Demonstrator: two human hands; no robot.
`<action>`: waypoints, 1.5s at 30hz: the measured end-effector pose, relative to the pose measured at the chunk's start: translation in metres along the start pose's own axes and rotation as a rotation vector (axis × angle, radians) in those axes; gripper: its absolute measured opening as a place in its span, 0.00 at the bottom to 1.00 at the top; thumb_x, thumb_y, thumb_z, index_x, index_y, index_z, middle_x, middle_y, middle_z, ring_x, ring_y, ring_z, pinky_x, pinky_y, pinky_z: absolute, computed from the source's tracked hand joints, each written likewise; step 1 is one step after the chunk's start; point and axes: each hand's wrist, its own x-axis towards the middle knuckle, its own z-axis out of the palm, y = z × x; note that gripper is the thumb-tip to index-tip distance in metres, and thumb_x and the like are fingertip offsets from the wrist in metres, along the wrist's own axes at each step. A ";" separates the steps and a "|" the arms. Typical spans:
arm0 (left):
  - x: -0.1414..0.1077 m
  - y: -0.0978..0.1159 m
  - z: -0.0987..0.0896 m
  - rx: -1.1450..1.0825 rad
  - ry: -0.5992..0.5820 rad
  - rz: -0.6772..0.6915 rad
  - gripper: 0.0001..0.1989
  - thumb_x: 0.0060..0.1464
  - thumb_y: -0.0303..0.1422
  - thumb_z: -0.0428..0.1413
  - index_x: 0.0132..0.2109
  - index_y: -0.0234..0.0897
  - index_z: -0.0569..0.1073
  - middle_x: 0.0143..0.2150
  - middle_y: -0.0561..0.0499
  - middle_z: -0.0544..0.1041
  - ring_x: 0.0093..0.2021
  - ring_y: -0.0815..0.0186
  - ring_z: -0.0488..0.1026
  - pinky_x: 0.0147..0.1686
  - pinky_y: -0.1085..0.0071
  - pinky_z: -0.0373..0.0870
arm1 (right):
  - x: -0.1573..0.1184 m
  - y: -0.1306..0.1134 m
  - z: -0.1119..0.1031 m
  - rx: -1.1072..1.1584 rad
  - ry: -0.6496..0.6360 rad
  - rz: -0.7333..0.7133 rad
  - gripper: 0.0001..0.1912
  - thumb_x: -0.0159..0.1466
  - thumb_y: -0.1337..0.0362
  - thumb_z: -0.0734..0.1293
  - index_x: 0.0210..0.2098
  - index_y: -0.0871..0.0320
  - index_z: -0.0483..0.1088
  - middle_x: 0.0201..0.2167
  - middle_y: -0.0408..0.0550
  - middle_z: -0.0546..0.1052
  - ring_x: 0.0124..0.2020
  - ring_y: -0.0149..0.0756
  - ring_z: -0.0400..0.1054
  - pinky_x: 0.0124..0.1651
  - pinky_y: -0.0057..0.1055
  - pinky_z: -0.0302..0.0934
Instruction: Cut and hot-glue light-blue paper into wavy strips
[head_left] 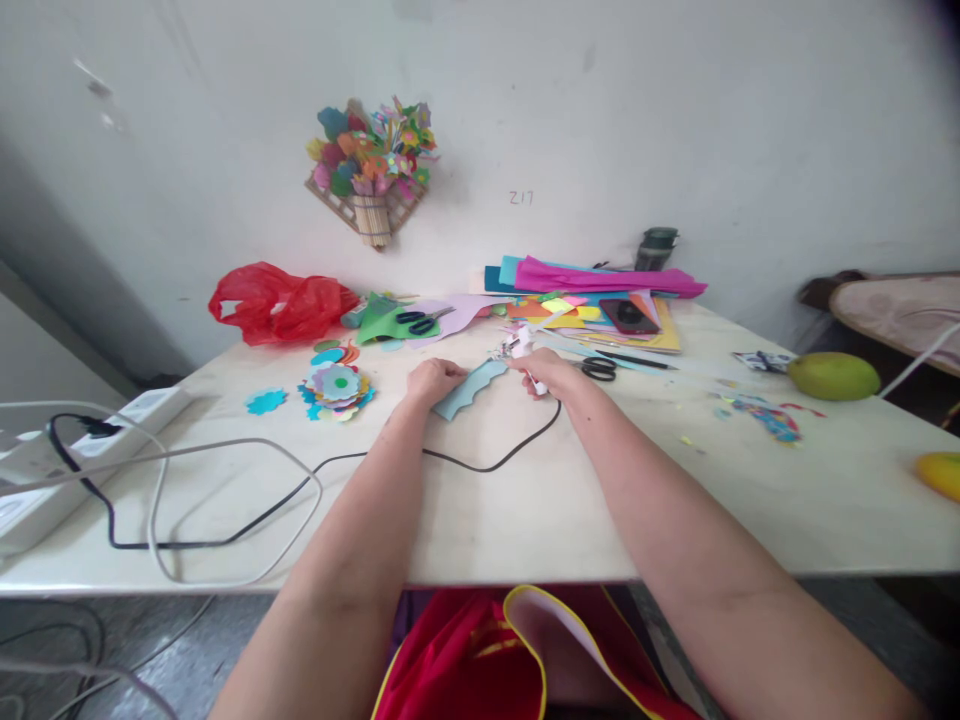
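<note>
My left hand pinches the left end of a light blue strip with one scalloped edge, which looks like craft paper or foam. The strip lies slanted just above the table top. My right hand is wrapped round a white hot glue gun, whose black cord trails left across the table. The glue gun's front end is close to the strip's right end; whether they touch, I cannot tell. Just right of my right hand lie black-handled scissors.
A stack of flower cut-outs lies on the left, near a red plastic bag. Coloured sheets and a phone lie at the back. A power strip with loose cables stands at left; a green mango rests at right.
</note>
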 end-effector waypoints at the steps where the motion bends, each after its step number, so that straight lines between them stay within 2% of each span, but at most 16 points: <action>1: 0.000 0.000 0.000 0.002 0.000 0.001 0.13 0.46 0.43 0.55 0.40 0.51 0.77 0.39 0.57 0.78 0.40 0.65 0.73 0.38 0.74 0.65 | -0.001 0.000 0.000 -0.002 -0.004 -0.002 0.13 0.56 0.58 0.67 0.27 0.60 0.60 0.13 0.40 0.63 0.12 0.26 0.58 0.16 0.25 0.57; 26: -0.003 0.002 -0.001 -0.003 0.013 0.013 0.13 0.47 0.42 0.55 0.41 0.50 0.77 0.37 0.56 0.78 0.38 0.66 0.72 0.36 0.74 0.64 | -0.017 -0.007 0.000 -0.016 -0.129 -0.068 0.09 0.57 0.64 0.65 0.27 0.62 0.61 0.10 0.39 0.62 0.10 0.26 0.55 0.15 0.26 0.55; 37: -0.005 0.004 -0.002 -0.011 0.032 -0.027 0.10 0.44 0.40 0.56 0.35 0.44 0.76 0.35 0.55 0.77 0.37 0.67 0.72 0.36 0.74 0.64 | -0.013 -0.006 -0.002 0.003 -0.063 -0.031 0.10 0.58 0.61 0.65 0.30 0.63 0.62 0.14 0.45 0.69 0.10 0.25 0.56 0.15 0.24 0.55; 42: -0.007 0.005 -0.009 0.069 0.026 0.027 0.11 0.44 0.41 0.55 0.35 0.44 0.75 0.38 0.53 0.77 0.39 0.65 0.71 0.36 0.73 0.64 | -0.012 -0.006 -0.001 -0.016 -0.057 -0.004 0.12 0.58 0.59 0.66 0.30 0.62 0.62 0.14 0.44 0.69 0.10 0.25 0.56 0.16 0.25 0.56; 45: -0.010 0.003 -0.020 0.167 -0.011 0.005 0.12 0.42 0.42 0.55 0.35 0.44 0.75 0.40 0.52 0.77 0.40 0.62 0.71 0.36 0.71 0.65 | -0.014 -0.006 -0.001 -0.014 -0.053 -0.005 0.13 0.58 0.58 0.66 0.30 0.62 0.62 0.14 0.44 0.68 0.10 0.25 0.56 0.16 0.25 0.56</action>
